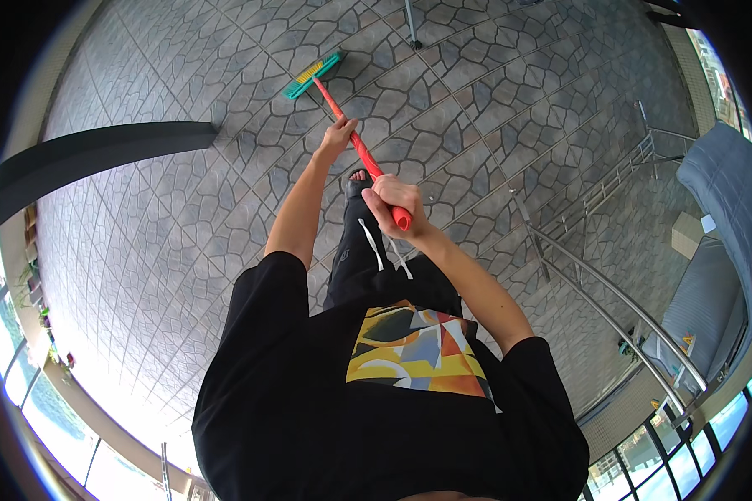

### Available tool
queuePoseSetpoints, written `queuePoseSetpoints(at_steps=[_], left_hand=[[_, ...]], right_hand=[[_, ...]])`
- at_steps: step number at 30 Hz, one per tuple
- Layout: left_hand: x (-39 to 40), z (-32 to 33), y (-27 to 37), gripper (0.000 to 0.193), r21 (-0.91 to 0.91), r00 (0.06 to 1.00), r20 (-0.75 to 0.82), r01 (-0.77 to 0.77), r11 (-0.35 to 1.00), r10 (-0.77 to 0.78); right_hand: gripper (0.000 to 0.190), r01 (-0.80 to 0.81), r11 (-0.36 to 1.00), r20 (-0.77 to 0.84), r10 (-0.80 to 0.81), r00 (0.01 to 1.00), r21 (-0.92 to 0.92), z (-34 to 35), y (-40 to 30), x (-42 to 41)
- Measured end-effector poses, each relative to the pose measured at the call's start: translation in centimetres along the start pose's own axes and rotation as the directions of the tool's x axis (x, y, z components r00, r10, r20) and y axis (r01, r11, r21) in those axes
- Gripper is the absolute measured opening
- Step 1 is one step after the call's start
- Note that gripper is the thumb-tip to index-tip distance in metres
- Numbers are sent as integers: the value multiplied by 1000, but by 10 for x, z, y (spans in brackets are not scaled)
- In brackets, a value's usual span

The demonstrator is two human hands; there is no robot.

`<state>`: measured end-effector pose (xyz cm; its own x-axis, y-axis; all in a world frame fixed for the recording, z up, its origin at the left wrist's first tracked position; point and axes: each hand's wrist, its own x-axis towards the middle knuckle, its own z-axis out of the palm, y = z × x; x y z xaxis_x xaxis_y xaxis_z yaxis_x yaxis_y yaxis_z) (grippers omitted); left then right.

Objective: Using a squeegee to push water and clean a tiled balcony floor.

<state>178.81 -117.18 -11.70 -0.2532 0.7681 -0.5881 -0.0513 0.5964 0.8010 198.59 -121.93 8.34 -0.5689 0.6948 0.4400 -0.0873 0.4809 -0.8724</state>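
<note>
A broom with a red handle [363, 153] runs away from me at a slant. Its green head [312, 76], with yellow and green bristles, is at the far end, on or just above the stone-patterned floor [476, 106]. My left hand [338, 136] is closed around the handle's lower stretch, closer to the head. Near the hollow top end, my right hand [396, 201] wraps the same handle, its thumb along the side. My foot in a dark open-toed sandal [357, 181] shows beneath the handle, between the two hands.
A dark grey pillar [106, 147] rises at the left. Metal-tube racks [601, 285] stand on the right, by a grey padded cover [724, 175] and a cardboard box [687, 235]. A metal leg [412, 25] meets the floor beyond the broom head. Potted plants [44, 316] line the left wall.
</note>
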Motion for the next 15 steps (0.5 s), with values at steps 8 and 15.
queuePoseSetpoints(at_steps=[8,15], left_hand=[[-72,99,-32,48,252,894,334,223,942,-300],[-227,264,-79,55,383,782,558,56,922,-279]], right_hand=[[31,-175,985,-260,168,951,-1,-68,-62,-116],[28,-210,977,-371,185,910,-30,-161,-160,-300]])
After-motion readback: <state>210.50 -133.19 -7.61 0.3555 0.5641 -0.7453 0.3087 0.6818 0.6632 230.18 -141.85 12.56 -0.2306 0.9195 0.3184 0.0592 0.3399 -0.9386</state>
